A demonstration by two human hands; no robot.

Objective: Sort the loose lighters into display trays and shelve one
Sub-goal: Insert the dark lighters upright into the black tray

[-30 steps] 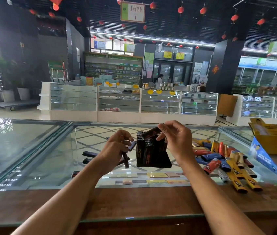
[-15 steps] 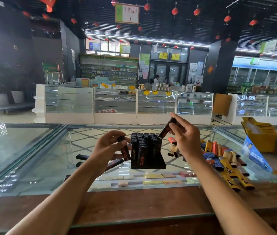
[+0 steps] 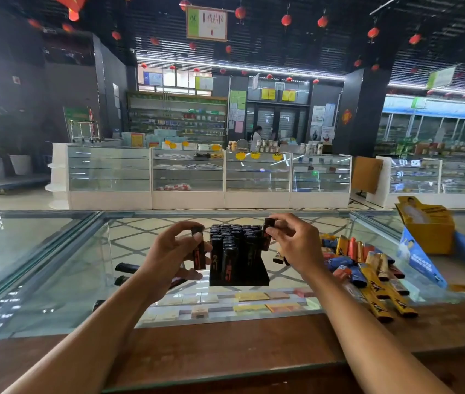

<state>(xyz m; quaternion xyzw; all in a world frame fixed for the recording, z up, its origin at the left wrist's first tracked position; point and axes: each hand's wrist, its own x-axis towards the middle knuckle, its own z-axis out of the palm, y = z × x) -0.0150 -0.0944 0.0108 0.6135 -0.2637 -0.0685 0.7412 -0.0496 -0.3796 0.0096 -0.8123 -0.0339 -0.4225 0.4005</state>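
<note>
A black display tray [image 3: 240,278] stands on the glass counter, filled with several upright black lighters. My left hand [image 3: 168,254] holds one black lighter [image 3: 198,251] upright just left of the tray, with more dark lighters under its lower fingers. My right hand [image 3: 291,243] pinches another black lighter [image 3: 267,234] by its top at the tray's right rear corner. Loose black lighters [image 3: 126,268] lie on the glass to the left. A pile of loose coloured lighters [image 3: 367,268] lies to the right.
A yellow cardboard box [image 3: 427,231] and a blue display card [image 3: 421,260] stand at the right. The glass counter [image 3: 41,265] has a wooden front edge [image 3: 225,342]. Cigarette packs show under the glass. White showcases stand across the aisle.
The tray was tilted up in my hands a second ago and now stands flat on the glass. My right hand has brought its lighter down to the tray's right rear corner.
</note>
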